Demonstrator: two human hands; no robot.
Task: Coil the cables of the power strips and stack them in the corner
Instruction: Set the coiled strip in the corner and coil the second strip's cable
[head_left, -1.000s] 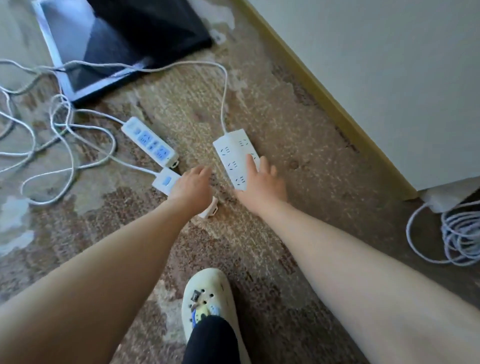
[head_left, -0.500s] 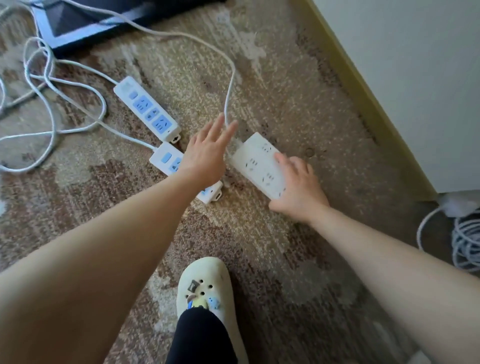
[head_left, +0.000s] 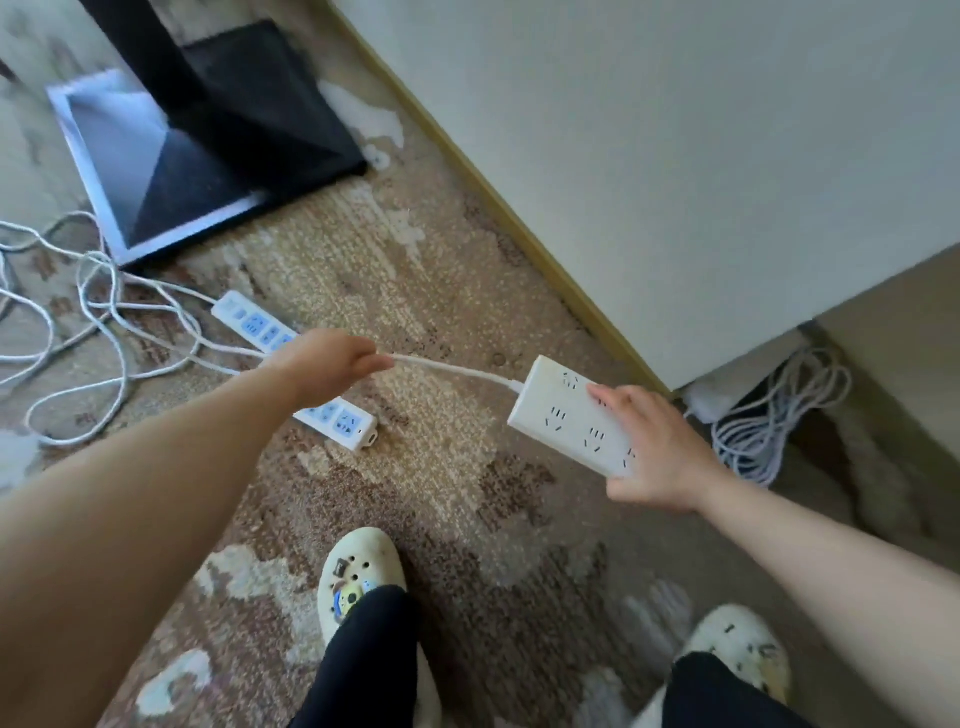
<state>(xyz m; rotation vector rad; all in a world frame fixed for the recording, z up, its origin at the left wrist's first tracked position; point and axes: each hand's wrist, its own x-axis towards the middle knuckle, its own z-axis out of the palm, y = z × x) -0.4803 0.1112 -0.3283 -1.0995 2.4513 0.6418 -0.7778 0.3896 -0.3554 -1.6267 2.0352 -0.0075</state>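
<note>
My right hand (head_left: 660, 452) grips a wide white power strip (head_left: 569, 413) and holds it up off the carpet. Its white cable (head_left: 452, 370) runs taut to the left into my left hand (head_left: 332, 366), which is closed around it. Two narrow white strips with blue sockets lie on the carpet: one (head_left: 254, 325) beyond my left wrist, another (head_left: 343, 423) under it, partly hidden by the arm. Their loose white cables (head_left: 104, 332) tangle across the floor at left.
A coiled white cable (head_left: 769, 415) lies in the corner beside the white wall panel (head_left: 675, 156) at right. A black stand base with a glossy plate (head_left: 156, 171) sits at the back left. My two pale clogs (head_left: 363, 577) stand on the patterned carpet.
My right hand lifted the wide strip off the floor and carried it to the right. My left hand left the small strip and closed on the wide strip's cable, pulling it taut.
</note>
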